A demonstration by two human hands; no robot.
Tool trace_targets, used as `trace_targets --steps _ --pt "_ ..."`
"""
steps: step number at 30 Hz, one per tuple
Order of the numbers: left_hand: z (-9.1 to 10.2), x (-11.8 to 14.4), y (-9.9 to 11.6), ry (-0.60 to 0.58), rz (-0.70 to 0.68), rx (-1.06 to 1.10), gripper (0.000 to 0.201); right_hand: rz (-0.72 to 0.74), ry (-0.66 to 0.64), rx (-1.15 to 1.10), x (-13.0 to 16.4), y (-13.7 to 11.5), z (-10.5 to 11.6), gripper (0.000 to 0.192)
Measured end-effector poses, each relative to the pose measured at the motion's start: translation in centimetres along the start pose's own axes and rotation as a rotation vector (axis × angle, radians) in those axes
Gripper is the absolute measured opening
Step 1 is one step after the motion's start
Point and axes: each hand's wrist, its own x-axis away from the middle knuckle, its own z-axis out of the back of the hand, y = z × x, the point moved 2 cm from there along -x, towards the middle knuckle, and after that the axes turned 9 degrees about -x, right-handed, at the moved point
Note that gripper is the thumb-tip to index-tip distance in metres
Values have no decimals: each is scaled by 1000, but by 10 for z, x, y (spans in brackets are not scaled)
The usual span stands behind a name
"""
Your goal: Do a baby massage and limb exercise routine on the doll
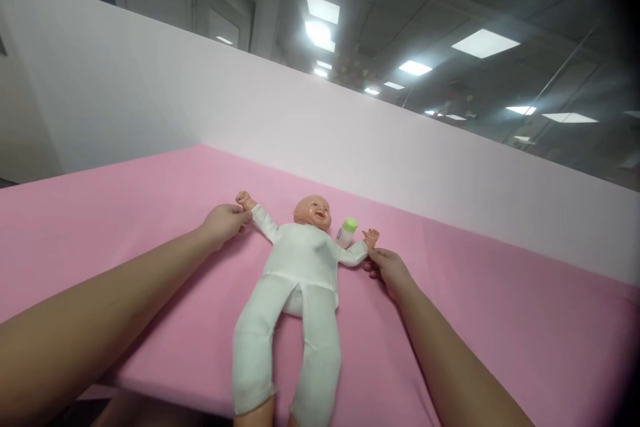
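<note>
Surface: pink sheet spread flat across the table.
Backdrop: white partition wall along the sheet's far edge.
Ceiling: lit panel lights overhead.
Door: closed door, beyond the partition.

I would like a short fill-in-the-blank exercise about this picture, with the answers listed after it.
1. The doll lies on its back on a ____ sheet.
2. The left hand holds one doll wrist and the right hand holds the ____ one.
3. The bottle beside the doll's head has a ____ cap.
4. The doll's suit is ____.

Answers: pink; other; green; white
</note>
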Motion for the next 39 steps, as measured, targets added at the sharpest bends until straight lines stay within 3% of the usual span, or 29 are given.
trace_targets --steps 7,12,18,24,33,39 --pt "-3 -1 0 -95 -35 195 29 17 -55 -121 -1 2 4 40" --pt "-4 7 5 -81 -125 117 38 103 -67 -123 4 -6 -5 42" --pt "-13 38 26 -12 -436 -234 51 340 -53 153 28 -25 -32 46" --pt "-34 63 38 -171 -782 -466 56 539 -160 513 55 -39 -63 34" --pt "-38 55 33 -138 -785 -521 56 774 -181 813 58 -41 -67 26" --pt "-40 43 28 -122 -644 -399 59 694 -170 827 55 -38 -70 36"
